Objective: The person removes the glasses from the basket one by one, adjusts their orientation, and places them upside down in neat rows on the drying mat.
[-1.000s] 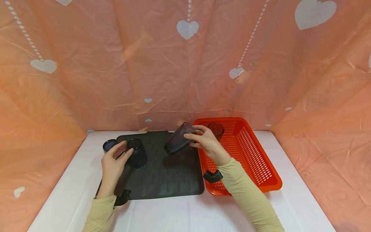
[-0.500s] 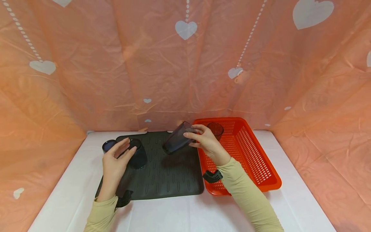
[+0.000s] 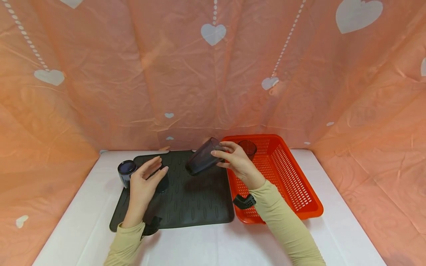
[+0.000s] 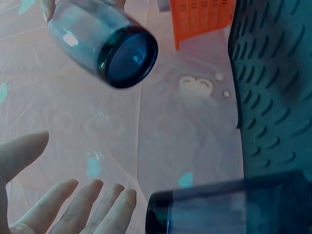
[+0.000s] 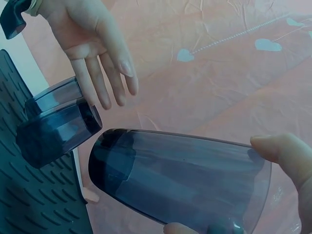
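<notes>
My right hand [image 3: 237, 162] pinches a smoky purple drinking glass [image 3: 203, 159] near its rim, between the red basket and the dark mat. The glass is tilted, its thick base pointing down and left; in the right wrist view this glass [image 5: 180, 170] shows nothing inside. Over the mat's left part hovers my left hand [image 3: 143, 186], fingers extended and holding nothing. Behind it a dark upside-down glass [image 3: 163, 184] stands on the mat, partly hidden. Another upside-down glass [image 3: 127, 168] stands at the mat's far-left corner. Both glasses appear side by side in the right wrist view.
The dark ridged drying mat [image 3: 199, 208] lies on a white table [image 3: 186, 245]. At its right stands a red perforated basket [image 3: 301, 173] with another glass [image 3: 247, 148] at its back left. An orange heart-patterned sheet [image 3: 186, 81] hangs behind and at both sides.
My left hand has moved right, off the far-left glass and in front of the second one. My right hand stays almost still; its glass shifts slightly left and up.
</notes>
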The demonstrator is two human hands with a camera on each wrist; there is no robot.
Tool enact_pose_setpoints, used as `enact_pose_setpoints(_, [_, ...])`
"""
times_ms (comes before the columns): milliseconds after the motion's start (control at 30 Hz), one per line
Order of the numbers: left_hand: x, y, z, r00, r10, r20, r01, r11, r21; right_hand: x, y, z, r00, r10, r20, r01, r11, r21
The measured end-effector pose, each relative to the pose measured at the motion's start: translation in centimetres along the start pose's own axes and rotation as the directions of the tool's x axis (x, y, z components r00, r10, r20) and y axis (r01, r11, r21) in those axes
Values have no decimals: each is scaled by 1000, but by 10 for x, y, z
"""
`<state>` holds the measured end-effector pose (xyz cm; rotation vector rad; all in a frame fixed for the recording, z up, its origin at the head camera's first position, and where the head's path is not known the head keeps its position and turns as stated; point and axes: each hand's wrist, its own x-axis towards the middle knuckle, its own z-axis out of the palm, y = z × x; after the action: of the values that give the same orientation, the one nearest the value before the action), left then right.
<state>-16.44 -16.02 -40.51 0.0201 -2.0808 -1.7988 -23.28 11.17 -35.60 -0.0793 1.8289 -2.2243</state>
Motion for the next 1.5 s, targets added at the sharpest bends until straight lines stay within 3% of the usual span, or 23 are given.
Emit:
enact_pose_setpoints(167, [0, -1, 10, 998, -15, 54, 17, 999, -36, -1, -1, 1, 1000, -10, 10, 9, 1000, 19])
enact_pose_setpoints(500, [-2, -6, 25, 987, -97, 127, 112, 987, -119, -1, -1, 0, 999, -31, 29, 30, 999, 38])
enact_pose_setpoints(800, [-2, -13, 31, 966, -145, 216, 204, 939, -279, -1, -1, 2, 998, -27, 49, 24, 998, 61])
enact_pose_setpoints(1233, [-2, -15, 42, 923, -253, 290, 350, 867, -356, 0, 2, 3, 998, -15, 61, 11, 998, 64])
enact_pose_setpoints(1500, [-1, -19, 50, 911, -277, 306, 380, 852, -361, -1, 3, 3, 998, -18, 63, 15, 998, 58])
